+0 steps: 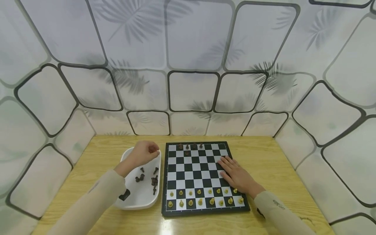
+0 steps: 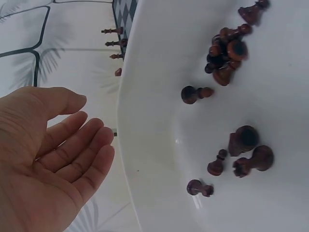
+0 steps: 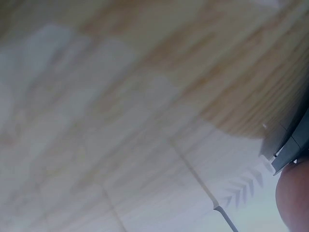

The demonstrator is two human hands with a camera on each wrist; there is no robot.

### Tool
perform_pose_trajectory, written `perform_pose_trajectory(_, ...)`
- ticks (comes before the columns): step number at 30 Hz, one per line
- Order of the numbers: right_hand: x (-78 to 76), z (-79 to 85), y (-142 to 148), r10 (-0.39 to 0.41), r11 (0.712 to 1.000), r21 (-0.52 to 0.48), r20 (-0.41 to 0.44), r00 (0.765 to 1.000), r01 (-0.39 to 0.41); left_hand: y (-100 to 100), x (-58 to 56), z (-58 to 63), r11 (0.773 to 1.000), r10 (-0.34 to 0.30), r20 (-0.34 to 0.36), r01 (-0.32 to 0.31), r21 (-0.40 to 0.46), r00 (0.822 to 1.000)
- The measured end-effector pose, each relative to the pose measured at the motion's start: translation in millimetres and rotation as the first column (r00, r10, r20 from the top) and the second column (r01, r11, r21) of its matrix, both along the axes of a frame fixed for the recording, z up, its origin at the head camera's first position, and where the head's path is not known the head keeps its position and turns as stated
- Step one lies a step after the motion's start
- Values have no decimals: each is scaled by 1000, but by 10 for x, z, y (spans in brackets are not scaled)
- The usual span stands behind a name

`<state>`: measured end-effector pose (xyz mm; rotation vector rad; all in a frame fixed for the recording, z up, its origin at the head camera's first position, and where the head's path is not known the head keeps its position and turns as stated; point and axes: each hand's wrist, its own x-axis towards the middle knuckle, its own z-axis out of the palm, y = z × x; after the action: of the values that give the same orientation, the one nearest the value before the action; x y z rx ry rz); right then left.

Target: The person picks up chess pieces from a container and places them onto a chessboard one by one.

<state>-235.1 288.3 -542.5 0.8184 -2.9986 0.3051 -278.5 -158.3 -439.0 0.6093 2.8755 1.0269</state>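
Over the far right part of a white plastic tub [image 1: 133, 203] hovers my left hand [image 1: 144, 152], its fingers loosely bent. The left wrist view shows nothing between the thumb and fingers of that hand [image 2: 63, 154]. Several dark brown chess pieces [image 2: 224, 53] lie loose inside the tub, most of them tipped over. My right hand [image 1: 236, 174] rests flat with fingers spread on the right edge of a black-and-white chessboard [image 1: 193, 175]. A few dark pieces [image 1: 194, 146] stand on the board's far left part. Two rows of yellow pieces [image 1: 200, 201] stand along its near side.
The tub stands close to the board's left side, both on a light wooden table [image 1: 108, 153]. A wall with a stone-and-leaf pattern [image 1: 194, 91] closes off the table's back and sides. The right wrist view mostly shows blurred wood grain and the board's dark edge [image 3: 289, 150].
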Motion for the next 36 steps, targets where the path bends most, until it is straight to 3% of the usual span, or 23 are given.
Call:
perform_pose_trajectory(9, -3, -2, -25, 2, 1000, -16, -11, 1000, -2, -118, 194, -89, 997, 18, 53, -14, -71, 998)
perform_pose_trajectory(13, 6, 12, -28, 9, 1000, -23, -33, 999, -10, -164, 280, -144, 995, -53, 98, 61, -81, 994)
perform_pose_trajectory(19, 12, 19, -29, 12, 1000, -24, -36, 999, -13, -205, 395, -247, 983, -170, 154, 178, -38, 973)
perform_pose_trajectory(26, 28, 3, -18, 10, 1000, -24, -53, 999, -11, -218, 494, -343, 979, -190, 179, 200, -39, 965)
perform_pose_trajectory(36, 20, -11, -3, 1, 1000, -21, -12, 1000, -1, -193, 542, -478, 975, -203, 208, 217, -44, 957)
